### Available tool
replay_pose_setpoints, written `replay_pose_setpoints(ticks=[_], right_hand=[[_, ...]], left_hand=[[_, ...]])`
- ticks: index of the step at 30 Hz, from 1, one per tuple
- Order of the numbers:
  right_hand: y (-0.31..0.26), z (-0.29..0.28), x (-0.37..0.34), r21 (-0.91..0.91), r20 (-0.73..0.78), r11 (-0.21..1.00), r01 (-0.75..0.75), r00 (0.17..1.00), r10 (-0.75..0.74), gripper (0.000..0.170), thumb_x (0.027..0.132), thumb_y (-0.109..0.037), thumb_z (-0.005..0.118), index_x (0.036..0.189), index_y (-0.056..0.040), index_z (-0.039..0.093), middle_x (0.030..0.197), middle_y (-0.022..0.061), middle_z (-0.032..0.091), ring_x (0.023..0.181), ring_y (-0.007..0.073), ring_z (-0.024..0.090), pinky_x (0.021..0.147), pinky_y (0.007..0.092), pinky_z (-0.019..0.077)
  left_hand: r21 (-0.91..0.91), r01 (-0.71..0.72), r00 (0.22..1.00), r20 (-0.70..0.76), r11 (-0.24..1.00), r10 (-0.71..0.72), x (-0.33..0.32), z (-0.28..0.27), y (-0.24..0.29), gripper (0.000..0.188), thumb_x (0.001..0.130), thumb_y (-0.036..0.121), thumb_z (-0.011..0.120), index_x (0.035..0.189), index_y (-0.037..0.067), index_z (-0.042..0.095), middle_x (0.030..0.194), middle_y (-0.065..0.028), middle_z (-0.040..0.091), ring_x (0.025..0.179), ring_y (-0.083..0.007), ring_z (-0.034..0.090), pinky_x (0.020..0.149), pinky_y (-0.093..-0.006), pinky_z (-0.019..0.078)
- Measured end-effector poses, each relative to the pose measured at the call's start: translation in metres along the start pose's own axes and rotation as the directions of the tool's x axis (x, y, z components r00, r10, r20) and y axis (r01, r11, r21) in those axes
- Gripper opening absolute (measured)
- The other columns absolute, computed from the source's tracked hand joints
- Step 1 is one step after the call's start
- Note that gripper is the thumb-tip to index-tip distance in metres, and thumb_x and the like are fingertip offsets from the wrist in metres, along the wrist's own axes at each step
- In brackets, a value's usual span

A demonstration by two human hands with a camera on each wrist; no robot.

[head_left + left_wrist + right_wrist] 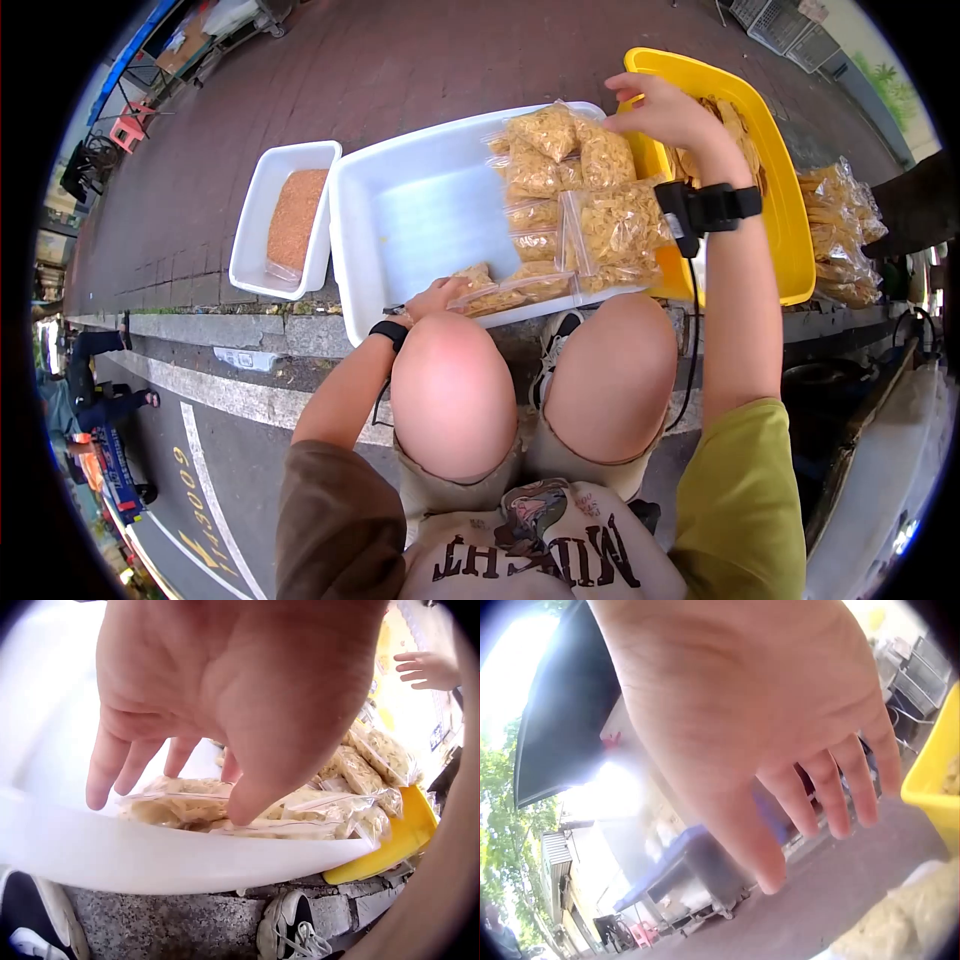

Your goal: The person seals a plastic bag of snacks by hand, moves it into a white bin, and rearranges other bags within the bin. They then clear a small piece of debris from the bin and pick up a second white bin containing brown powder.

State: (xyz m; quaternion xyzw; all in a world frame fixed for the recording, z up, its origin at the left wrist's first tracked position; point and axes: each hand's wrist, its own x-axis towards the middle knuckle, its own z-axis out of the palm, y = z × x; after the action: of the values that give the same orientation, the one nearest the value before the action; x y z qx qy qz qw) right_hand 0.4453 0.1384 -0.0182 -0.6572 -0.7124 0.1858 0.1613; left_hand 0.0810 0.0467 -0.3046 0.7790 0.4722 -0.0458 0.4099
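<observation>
My left hand (437, 298) is at the near side of a large white tub (420, 215), its fingers extended down around a clear zip bag (169, 810) of pale yellow, flaky pieces. The thumb lies over the bags by the near rim in the left wrist view. Raised above the tub's far right corner, my right hand (672, 113) holds nothing, its fingers loosely spread. Similar filled zip bags (605, 225) are stacked in the right half of the white tub. Beside them a yellow tub (792, 235) contains loose yellowish pieces (735, 130), partly hidden by my right forearm.
To the left stands a smaller white tub (248, 240) with brown granular material (297, 215) and a clear bag in it. More filled bags (840, 225) lie right of the yellow tub. My knees (455, 395) are close to the white tub's near edge, above a stone kerb (300, 335).
</observation>
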Motion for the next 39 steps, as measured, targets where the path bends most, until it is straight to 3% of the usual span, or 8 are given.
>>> replay_pose_setpoints(ticks=[5,10,16,22,28,34,37,39], right_hand=[[0.005,-0.017,-0.047,-0.208,-0.034,0.94,0.271,0.958,-0.284,0.069,0.062,-0.017,0.082,0.125,-0.0058,0.056,0.127,0.0179,0.054,0.12,0.0333,0.05,0.102,0.0373,0.04],[0.051,0.078,-0.064,-0.404,0.268,0.91,0.091,0.963,0.022,0.118,0.048,-0.032,0.09,0.146,-0.0142,0.026,0.148,0.0203,0.032,0.138,0.0423,0.025,0.114,0.0481,0.0194],[0.041,0.105,-0.067,-0.434,0.133,0.892,0.128,0.988,-0.077,0.109,0.042,-0.035,0.089,0.138,-0.0141,0.041,0.119,0.0115,0.052,0.12,0.0315,0.043,0.108,0.0474,0.0249],[0.021,0.091,-0.056,-0.463,0.04,0.886,0.002,0.999,0.018,0.091,0.042,-0.024,0.087,0.122,-0.0045,0.049,0.105,0.01,0.053,0.103,0.0317,0.049,0.096,0.0429,0.0366],[-0.022,0.133,-0.038,0.593,-0.281,0.797,0.12,0.958,0.065,0.083,0.051,-0.009,0.085,0.122,-0.0013,0.043,0.115,0.0124,0.054,0.104,0.0212,0.055,0.09,0.0344,0.0453],[-0.036,0.284,-0.006,0.715,-0.009,0.698,-0.048,0.997,0.077,0.062,0.063,-0.019,0.082,0.113,-0.0008,0.05,0.093,0.0148,0.064,0.088,0.0263,0.064,0.077,0.0349,0.0507],[-0.007,0.323,-0.022,0.21,0.047,0.969,-0.13,0.991,0.123,0.038,0.071,-0.022,0.075,0.099,-0.0031,0.058,0.079,0.0161,0.065,0.077,0.0339,0.065,0.069,0.0393,0.0518],[0.008,0.326,-0.029,0.156,0.143,0.949,-0.275,0.957,0.254,0.021,0.074,-0.019,0.073,0.083,-0.0035,0.062,0.073,0.0142,0.064,0.07,0.0322,0.064,0.062,0.0382,0.0503]], left_hand=[[-0.09,-0.033,0.985,-0.169,0.995,0.018,0.005,0.015,-0.001,0.041,0.087,0.019,0.058,0.126,0.019,0.047,0.117,-0.0156,0.054,0.1,-0.0366,0.058,0.086,-0.0437,0.0479],[0.042,-0.113,0.97,-0.214,0.993,0.119,0.039,0.015,-0.021,0.031,0.091,0.017,0.053,0.12,0.011,0.047,0.109,-0.0211,0.056,0.095,-0.0361,0.059,0.083,-0.0441,0.0485],[-0.162,0.032,0.896,-0.433,0.986,-0.101,0.073,0.026,-0.032,0.047,0.093,0.033,0.052,0.13,0.007,0.04,0.107,-0.0228,0.057,0.089,-0.0356,0.061,0.077,-0.0442,0.0498],[-0.737,0.37,0.898,0.128,0.565,-0.422,0.094,0.016,-0.032,0.059,0.089,0.038,0.058,0.133,0.002,0.047,0.11,-0.0192,0.057,0.1,-0.0345,0.056,0.081,-0.0425,0.0505],[-0.677,0.232,0.941,-0.026,0.698,-0.337,0.095,0.04,-0.017,0.055,0.086,0.04,0.062,0.127,0.004,0.058,0.081,-0.0052,0.054,0.09,-0.019,0.053,0.069,-0.0337,0.0492],[-0.85,0.454,0.884,0.394,0.265,-0.25,0.081,0.022,-0.013,0.082,0.088,0.066,0.04,0.151,0.019,0.018,0.138,-0.0093,0.037,0.119,-0.0269,0.042,0.1,-0.0491,0.0345],[-0.915,0.208,0.831,0.352,-0.345,-0.431,0.074,0.026,-0.007,0.082,0.086,0.073,0.032,0.152,0.027,0.013,0.153,-0.0106,0.021,0.138,-0.0361,0.021,0.105,-0.0624,0.0181],[-0.965,0.182,0.806,0.257,-0.189,-0.533,0.077,0.035,-0.013,0.081,0.087,0.072,0.033,0.152,0.028,0.012,0.154,-0.0106,0.02,0.138,-0.0358,0.021,0.106,-0.0618,0.0163]])
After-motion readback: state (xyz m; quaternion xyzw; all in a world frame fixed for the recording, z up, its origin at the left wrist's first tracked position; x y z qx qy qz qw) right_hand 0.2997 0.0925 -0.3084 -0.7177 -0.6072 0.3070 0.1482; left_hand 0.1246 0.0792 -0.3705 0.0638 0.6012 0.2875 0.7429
